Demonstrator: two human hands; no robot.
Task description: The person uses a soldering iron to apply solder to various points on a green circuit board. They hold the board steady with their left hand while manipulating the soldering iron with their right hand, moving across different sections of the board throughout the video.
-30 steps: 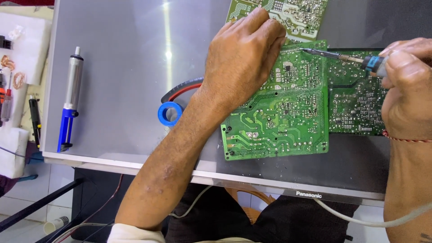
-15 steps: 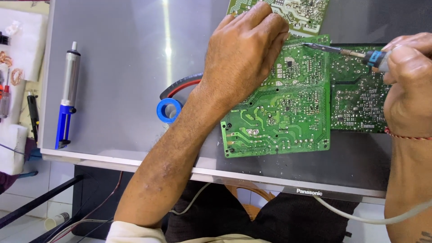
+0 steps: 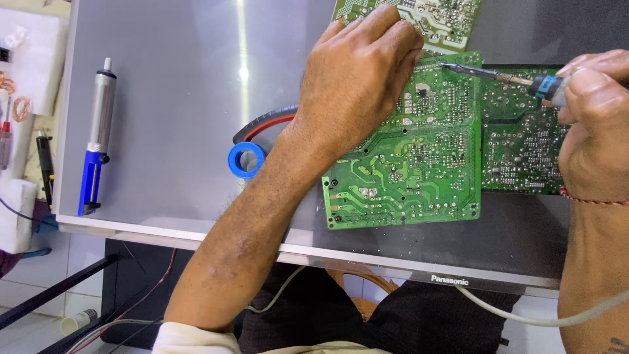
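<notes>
A green circuit board (image 3: 413,170) lies solder side up on a flat screen panel (image 3: 177,98). My left hand (image 3: 357,78) rests on the board's upper left part, fingers curled down at its top edge; whether they pinch anything is hidden. My right hand (image 3: 593,124) grips a soldering iron (image 3: 517,80) by its blue collar. The iron's tip touches the board's top edge just beside my left fingertips. A darker green board (image 3: 524,144) lies to the right, partly under my right hand.
A third board (image 3: 426,19) lies at the top. A blue tape roll (image 3: 246,160) and red and black wires (image 3: 265,123) sit left of my forearm. A silver and blue desoldering pump (image 3: 97,137) lies at the panel's left. A white cable (image 3: 524,314) hangs off the front edge.
The view has drifted slightly, so everything sits a little lower left in the frame. Both hands, the iron and the boards keep nearly the same pose.
</notes>
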